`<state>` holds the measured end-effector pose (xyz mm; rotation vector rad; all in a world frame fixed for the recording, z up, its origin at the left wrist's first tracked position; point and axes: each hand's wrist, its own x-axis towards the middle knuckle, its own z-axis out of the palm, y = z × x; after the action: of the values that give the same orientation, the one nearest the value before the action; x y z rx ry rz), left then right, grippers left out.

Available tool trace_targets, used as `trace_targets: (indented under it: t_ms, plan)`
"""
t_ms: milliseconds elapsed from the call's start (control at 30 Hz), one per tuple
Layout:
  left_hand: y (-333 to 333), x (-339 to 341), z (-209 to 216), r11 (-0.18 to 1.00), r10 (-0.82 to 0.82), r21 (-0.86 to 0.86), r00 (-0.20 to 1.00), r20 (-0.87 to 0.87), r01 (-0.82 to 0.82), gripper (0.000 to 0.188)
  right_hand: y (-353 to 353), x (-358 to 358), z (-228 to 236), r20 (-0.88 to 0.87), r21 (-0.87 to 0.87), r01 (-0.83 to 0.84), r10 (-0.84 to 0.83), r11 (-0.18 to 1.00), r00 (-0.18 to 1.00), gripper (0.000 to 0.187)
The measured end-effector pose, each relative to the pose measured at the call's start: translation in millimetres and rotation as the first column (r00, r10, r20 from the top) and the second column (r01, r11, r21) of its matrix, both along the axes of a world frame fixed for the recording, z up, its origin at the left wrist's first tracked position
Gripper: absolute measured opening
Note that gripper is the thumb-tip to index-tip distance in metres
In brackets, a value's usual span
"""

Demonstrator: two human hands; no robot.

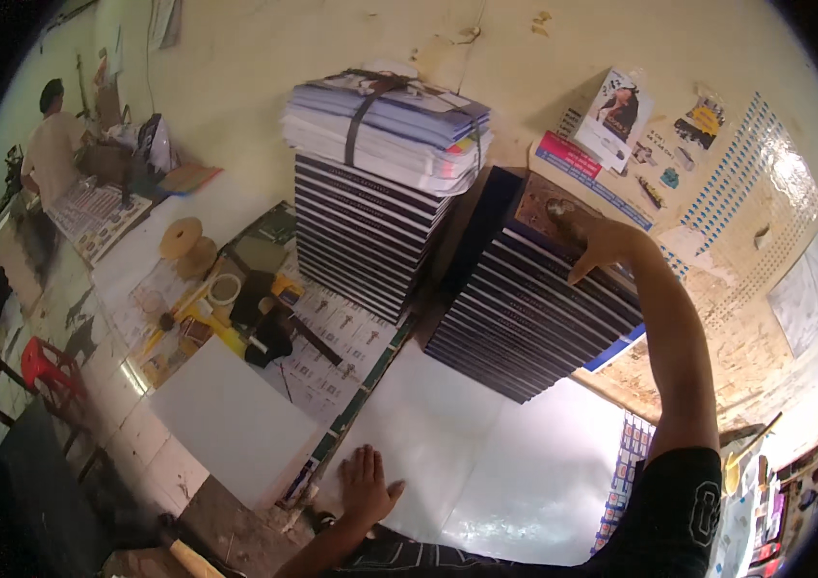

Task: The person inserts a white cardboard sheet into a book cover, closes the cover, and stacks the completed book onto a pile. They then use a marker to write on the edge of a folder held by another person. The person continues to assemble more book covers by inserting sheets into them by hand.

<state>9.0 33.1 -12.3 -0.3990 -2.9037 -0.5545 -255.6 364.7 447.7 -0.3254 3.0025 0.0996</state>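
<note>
My left hand (367, 487) lies flat on the white sheet surface (486, 462) near the front edge, its fingers stretched out and nothing in it. My right hand (604, 241) reaches up to the top of the right stack of dark, hardbound books (534, 299). Its thumb hangs apart from the fingers, which rest on the brown, worn-looking top piece (529, 207). Whether the fingertips press on anything smaller there is hard to see. To its left stands a second stack of dark books (361, 231), topped by a strapped bundle of papers (390, 130).
Left of the sheet, a lower table holds a blank white board (231, 419), a tape roll (224, 289), wooden spools (183, 239) and a dark brush-like tool (274, 332). A board with stickers leans at the right wall. Far left are a red stool (48, 366) and another person (52, 154).
</note>
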Motion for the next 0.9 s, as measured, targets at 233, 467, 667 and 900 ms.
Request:
trace_targets:
  t_ms: [233,467,667,900]
  plan:
    - [1,-3,-12,0.999,-0.046,-0.026,0.998,-0.048,0.045,0.085,13,-3,-3,-0.074,0.036,0.012,-0.009,0.999,0.997,0.114]
    - [-6,15,-34,0.979,-0.16,-0.13,0.987,0.012,0.16,0.101,-51,87,-110,-0.921,-0.108,-0.015,-0.094,0.994,0.378,0.072]
    - [-5,48,-31,0.878,-0.309,-0.275,0.902,0.301,0.392,0.12,-130,241,-325,-0.295,-0.674,0.079,-0.366,0.734,0.883,0.036]
    - [-18,55,-12,0.756,-0.545,-0.224,0.78,0.307,0.615,0.111,-121,379,-403,0.033,-0.694,0.441,-0.587,0.569,0.809,0.044]
